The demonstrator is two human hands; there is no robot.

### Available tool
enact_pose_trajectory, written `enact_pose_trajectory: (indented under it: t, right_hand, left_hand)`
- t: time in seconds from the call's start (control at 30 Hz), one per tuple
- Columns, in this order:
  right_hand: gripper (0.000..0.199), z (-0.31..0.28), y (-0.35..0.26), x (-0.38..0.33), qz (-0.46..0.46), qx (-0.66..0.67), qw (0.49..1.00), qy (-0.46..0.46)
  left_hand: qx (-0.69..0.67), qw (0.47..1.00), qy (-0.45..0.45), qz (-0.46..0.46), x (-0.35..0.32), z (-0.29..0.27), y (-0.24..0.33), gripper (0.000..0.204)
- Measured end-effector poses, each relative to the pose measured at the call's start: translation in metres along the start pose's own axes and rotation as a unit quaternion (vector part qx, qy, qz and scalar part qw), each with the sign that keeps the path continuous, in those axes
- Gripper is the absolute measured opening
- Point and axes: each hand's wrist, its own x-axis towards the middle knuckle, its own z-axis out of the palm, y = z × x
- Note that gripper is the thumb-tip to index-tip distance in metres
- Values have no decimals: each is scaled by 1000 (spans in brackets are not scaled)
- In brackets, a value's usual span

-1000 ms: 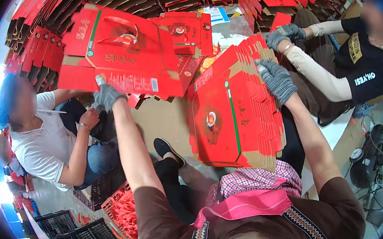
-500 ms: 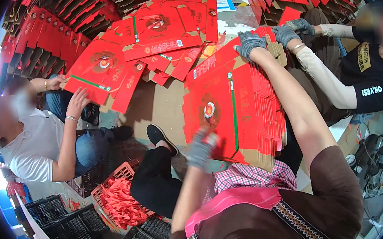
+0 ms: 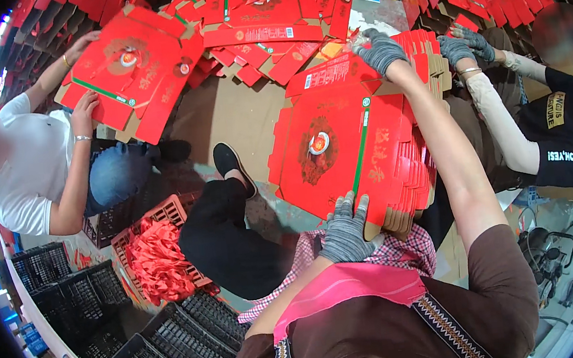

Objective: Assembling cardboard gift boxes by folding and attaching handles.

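Here, a seated worker in grey knit gloves held a stack of flattened red cartons (image 3: 357, 150) on edge over the lap. The left hand (image 3: 346, 232) cupped the stack's near lower edge, fingers spread up over the printed front sheet; the right hand (image 3: 380, 50) curled over the stack's far top edge — both closed on the cardboard. To the left of the stack, the worker's black-trousered leg and black shoe (image 3: 232, 164) stretched across brown cardboard on the floor. Farther left of the stack, a person in a white shirt (image 3: 24, 171) gripped a single flat red carton (image 3: 127, 70) with both bare hands. Just right of the stack, another person's gloved hand (image 3: 467, 47) rested by its top edge. Below and left of the stack sat a red crate of red ribbon (image 3: 159, 259), with black plastic crates (image 3: 90, 304) beyond it. More flat red cartons (image 3: 261, 7) lay heaped beyond the stack's top.
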Motion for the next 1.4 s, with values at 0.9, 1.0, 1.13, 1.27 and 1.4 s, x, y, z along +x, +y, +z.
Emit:
enact_pose_trajectory:
  t: [0.9,1.0,1.13,1.27,1.4]
  right_hand:
    - [36,31,-37,-97,-28,-141,975,-172]
    - [37,32,-9,-105,25,205,956,-207]
    - [40,26,10,-110,164,696,677,-177]
    - [39,15,-41,-159,233,752,564,-251]
    - [37,28,-51,-188,221,785,551,-177]
  left_hand:
    - [-56,989,46,129,-68,-59,7,54]
    - [223,899,376,2,-134,-95,-55,21]
    - [90,810,534,-227,-222,-141,-155,12]
    - [236,814,479,-226,-257,-125,-228,18]
    - [340,825,378,-246,-211,-132,-268,30]
